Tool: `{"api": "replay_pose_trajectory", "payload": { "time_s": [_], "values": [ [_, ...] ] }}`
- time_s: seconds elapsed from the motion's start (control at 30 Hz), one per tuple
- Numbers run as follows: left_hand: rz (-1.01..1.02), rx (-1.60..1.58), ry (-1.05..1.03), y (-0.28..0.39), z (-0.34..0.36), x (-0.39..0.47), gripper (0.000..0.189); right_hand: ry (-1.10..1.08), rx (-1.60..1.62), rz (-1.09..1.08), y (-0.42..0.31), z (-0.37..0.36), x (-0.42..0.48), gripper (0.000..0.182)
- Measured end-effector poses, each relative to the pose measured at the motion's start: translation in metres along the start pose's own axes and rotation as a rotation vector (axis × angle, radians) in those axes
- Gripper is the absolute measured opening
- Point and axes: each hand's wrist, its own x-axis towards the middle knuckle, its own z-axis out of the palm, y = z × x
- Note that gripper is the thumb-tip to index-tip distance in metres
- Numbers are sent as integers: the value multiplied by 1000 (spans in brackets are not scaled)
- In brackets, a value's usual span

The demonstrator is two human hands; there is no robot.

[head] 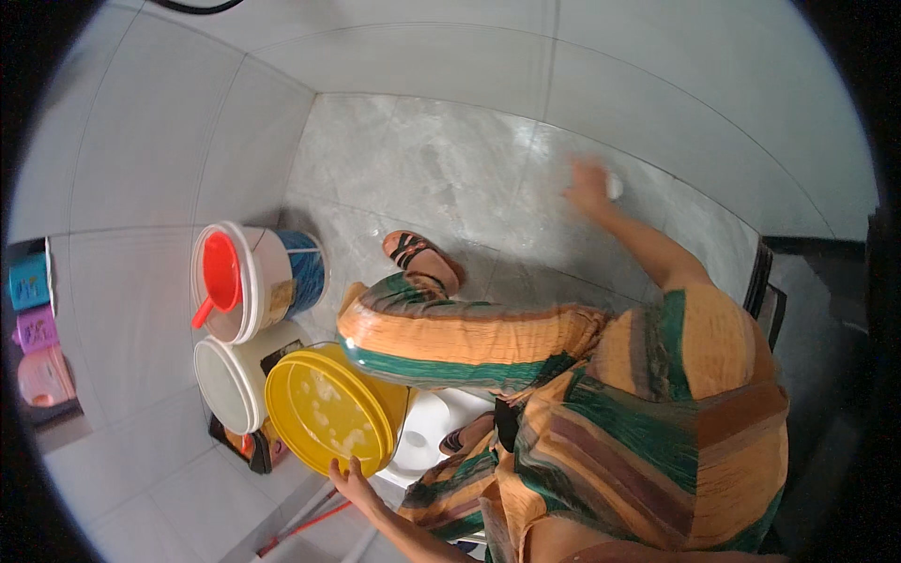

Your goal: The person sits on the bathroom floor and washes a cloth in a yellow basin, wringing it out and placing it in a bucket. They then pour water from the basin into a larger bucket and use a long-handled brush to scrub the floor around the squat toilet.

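Observation:
My left hand (352, 483) grips the near rim of a yellow plastic bucket (324, 415), its fingers over the edge. The bucket is tilted and holds water with patches of foam. My right hand (590, 183), blurred by motion, is low over the wet grey tiled floor (436, 155). Beside it shows a small white round thing (614, 186), too blurred to name. Whether the hand holds anything cannot be told.
A white bucket (271, 281) with a red plastic dipper (222, 271) stands by the wall, next to a blue container (303, 271). Another white bucket (229, 387) is beside the yellow one. Below are a white squat toilet (422, 429) and a red-ended stick (303, 529). Bottles (46, 376) fill a wall niche.

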Motion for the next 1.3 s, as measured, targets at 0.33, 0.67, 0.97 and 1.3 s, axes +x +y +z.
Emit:
{"api": "replay_pose_trajectory", "payload": {
  "time_s": [0.33,0.67,0.97,1.3],
  "values": [
    [127,268,128,29,7,-26,44,173,-36,236,106,63,13,69],
    [251,416,214,47,1,-64,41,182,115,-277,25,78,-1,47],
    [303,284,287,22,-1,-32,42,78,212,-704,-145,19,-38,51],
    [452,134,178,40,12,22,40,-41,114,-1094,-343,-76,-106,52]
  ]
}}
